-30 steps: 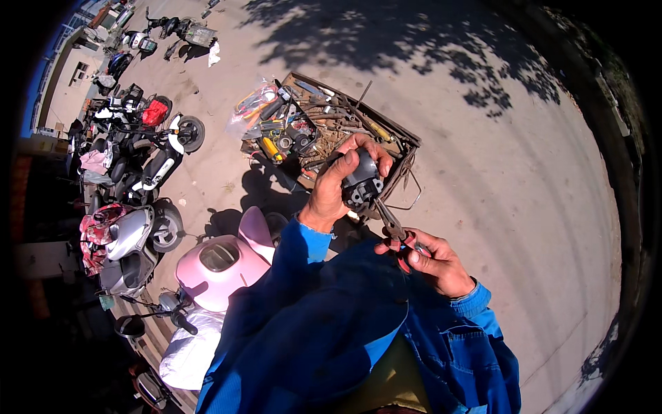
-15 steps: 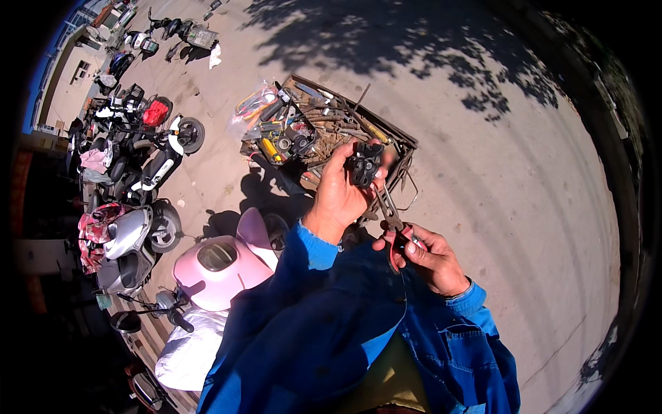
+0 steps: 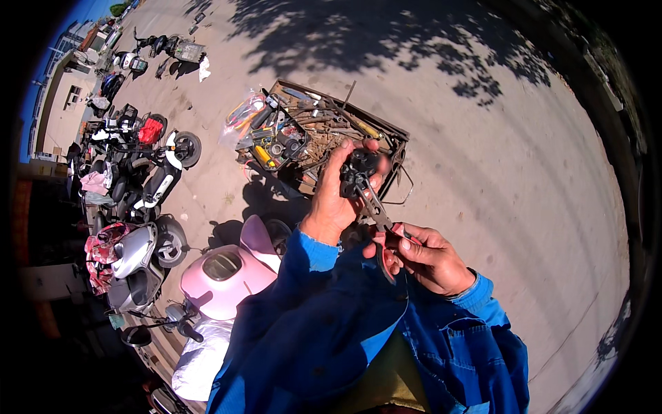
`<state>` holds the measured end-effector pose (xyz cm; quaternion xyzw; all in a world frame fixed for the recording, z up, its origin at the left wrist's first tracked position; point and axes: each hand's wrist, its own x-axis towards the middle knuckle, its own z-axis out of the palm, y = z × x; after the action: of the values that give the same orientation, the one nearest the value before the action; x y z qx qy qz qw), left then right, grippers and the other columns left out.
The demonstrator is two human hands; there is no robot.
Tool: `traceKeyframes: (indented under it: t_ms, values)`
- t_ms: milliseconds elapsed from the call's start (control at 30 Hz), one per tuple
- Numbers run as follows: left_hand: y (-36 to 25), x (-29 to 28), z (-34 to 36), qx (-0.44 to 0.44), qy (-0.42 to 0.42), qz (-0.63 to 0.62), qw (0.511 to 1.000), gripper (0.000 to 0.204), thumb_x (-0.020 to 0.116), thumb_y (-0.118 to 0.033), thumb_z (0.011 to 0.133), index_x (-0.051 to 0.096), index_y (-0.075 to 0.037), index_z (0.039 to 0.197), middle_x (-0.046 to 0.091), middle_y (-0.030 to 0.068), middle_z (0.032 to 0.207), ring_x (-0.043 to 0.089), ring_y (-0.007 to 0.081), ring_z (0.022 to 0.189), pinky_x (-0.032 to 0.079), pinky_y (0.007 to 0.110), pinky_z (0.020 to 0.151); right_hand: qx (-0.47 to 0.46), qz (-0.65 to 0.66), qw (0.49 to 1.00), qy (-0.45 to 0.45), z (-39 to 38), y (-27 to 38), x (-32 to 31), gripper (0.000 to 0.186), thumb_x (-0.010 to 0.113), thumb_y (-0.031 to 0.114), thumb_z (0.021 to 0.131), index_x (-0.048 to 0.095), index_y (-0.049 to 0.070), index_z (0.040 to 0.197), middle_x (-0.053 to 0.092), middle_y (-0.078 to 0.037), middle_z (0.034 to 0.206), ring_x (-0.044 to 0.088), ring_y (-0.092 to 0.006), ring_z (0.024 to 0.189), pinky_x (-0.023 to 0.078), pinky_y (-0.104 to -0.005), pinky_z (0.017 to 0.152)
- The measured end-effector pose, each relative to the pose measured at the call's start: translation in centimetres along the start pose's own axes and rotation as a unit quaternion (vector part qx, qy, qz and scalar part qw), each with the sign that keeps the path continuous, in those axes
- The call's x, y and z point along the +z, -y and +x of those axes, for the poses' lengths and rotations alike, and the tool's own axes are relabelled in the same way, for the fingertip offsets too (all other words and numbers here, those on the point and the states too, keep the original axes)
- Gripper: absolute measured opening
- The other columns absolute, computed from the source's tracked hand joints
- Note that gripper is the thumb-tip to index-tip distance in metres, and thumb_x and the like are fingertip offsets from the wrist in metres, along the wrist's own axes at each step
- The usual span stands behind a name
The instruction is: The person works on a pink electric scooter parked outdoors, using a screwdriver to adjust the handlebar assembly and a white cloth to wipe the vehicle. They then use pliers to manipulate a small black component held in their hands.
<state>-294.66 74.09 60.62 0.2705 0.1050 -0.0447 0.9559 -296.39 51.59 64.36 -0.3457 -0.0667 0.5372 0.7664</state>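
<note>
A black part (image 3: 357, 172) of irregular shape, its kind not clear, sits in my left hand (image 3: 331, 201), whose fingers curl round it. In my right hand (image 3: 436, 263) are red-handled pliers (image 3: 376, 212), gripped by the handles, which stand apart. The metal jaws point up and away to the lower edge of the black part and seem to touch it. Their tips are hard to make out against the dark part. Both hands are held in front of my blue jacket, just short of the tool tray (image 3: 398, 131).
Hand tools and rusty metal pieces fill the tray, with a clear plastic bag (image 3: 243, 119) at its left end. A pink scooter body (image 3: 224, 286) stands close at my left. Farther left are several parked scooters (image 3: 160, 181). Tree shade (image 3: 386, 41) falls on the concrete ahead.
The pliers and the black part have shifted slightly left and down in the picture, and the pliers' handles look wider apart. The whole view has turned a little. Both hands keep their hold.
</note>
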Motion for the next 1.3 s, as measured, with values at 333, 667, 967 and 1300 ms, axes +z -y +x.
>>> traceKeyframes:
  t_ms: [333, 667, 967, 1300]
  values:
    - [-0.5, 1.4, -1.0, 0.04, -0.021, 0.131, 0.99, 0.048, 0.051, -0.047, 0.104, 0.06, -0.002, 0.118, 0.064, 0.0142, 0.091, 0.056, 0.0149, 0.068, 0.046, 0.025, 0.06, 0.042, 0.1, 0.994, -0.011, -0.7, 0.8, 0.5, 0.04, 0.049, 0.021, 0.109, 0.052, -0.006, 0.138, 0.066, -0.018, 0.124, 0.061, -0.0165, 0.094, 0.051, -0.0312, 0.085]
    - [-0.6, 1.9, -1.4, 0.04, -0.045, 0.168, 0.984, 0.046, 0.051, -0.044, 0.103, 0.058, -0.001, 0.117, 0.062, 0.0143, 0.086, 0.05, 0.0129, 0.065, 0.041, 0.024, 0.058, 0.086, 0.208, 0.974, 0.022, -0.4, -0.4, 1.4, 0.04, 0.053, 0.023, 0.107, 0.051, 0.004, 0.142, 0.064, -0.009, 0.106, 0.063, -0.0209, 0.091, 0.056, -0.0354, 0.074]
    - [-1.3, 2.3, -1.8, 0.006, -0.038, 0.187, 0.982, 0.042, 0.053, -0.042, 0.099, 0.059, -0.002, 0.111, 0.06, 0.0083, 0.083, 0.058, 0.0164, 0.074, 0.045, 0.028, 0.067, 0.064, 0.096, 0.992, -0.044, -0.7, -0.1, 2.9, 0.04, 0.055, 0.024, 0.107, 0.051, 0.002, 0.14, 0.06, -0.009, 0.102, 0.06, -0.0178, 0.081, 0.053, -0.0294, 0.065]
    - [-1.1, 1.9, -1.2, -0.013, -0.102, 0.199, 0.974, 0.038, 0.052, -0.041, 0.1, 0.064, -0.006, 0.11, 0.071, 0.013, 0.089, 0.059, 0.0136, 0.07, 0.045, 0.026, 0.063, 0.106, 0.17, 0.98, 0.011, -1.0, 2.0, 1.1, 0.04, 0.051, 0.021, 0.108, 0.049, -0.001, 0.141, 0.066, -0.021, 0.122, 0.07, -0.0316, 0.106, 0.06, -0.0433, 0.089]
